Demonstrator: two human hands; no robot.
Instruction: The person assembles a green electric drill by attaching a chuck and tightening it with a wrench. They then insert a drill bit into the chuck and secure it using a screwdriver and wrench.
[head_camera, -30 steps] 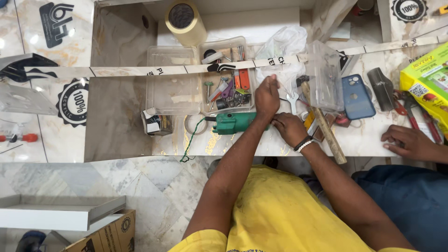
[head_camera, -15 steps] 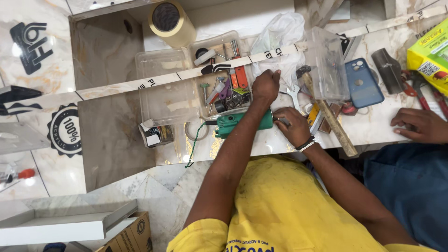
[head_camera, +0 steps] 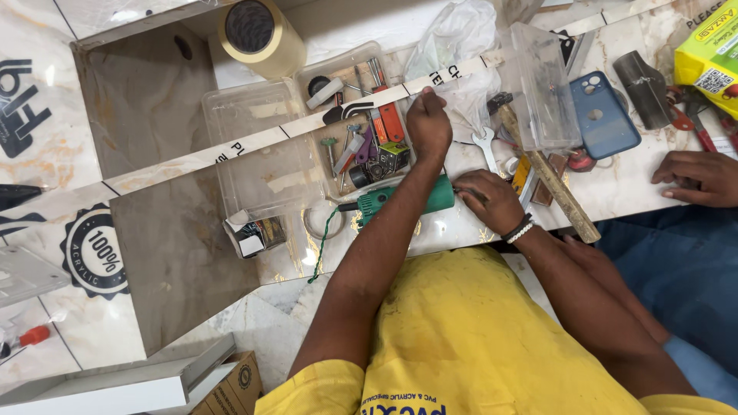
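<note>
On the table (head_camera: pixel 453 234): both my hands at the green power tool (head_camera: pixel 407 198).
Left hand (head_camera: pixel 428 123) pinches a clear bag (head_camera: pixel 469 96); right hand (head_camera: pixel 489 201) fingers curl around the tool's end.

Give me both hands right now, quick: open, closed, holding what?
Left hand: curled at the edge of the clear plastic tool tray; whether it holds anything cannot be told.
Right hand: closed on the green power tool.

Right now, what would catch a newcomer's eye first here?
The green power tool at the counter's front edge, with the right hand at its end. Just behind it, the left hand reaches into a clear tray of small tools. A big tape roll sits further back.
</note>
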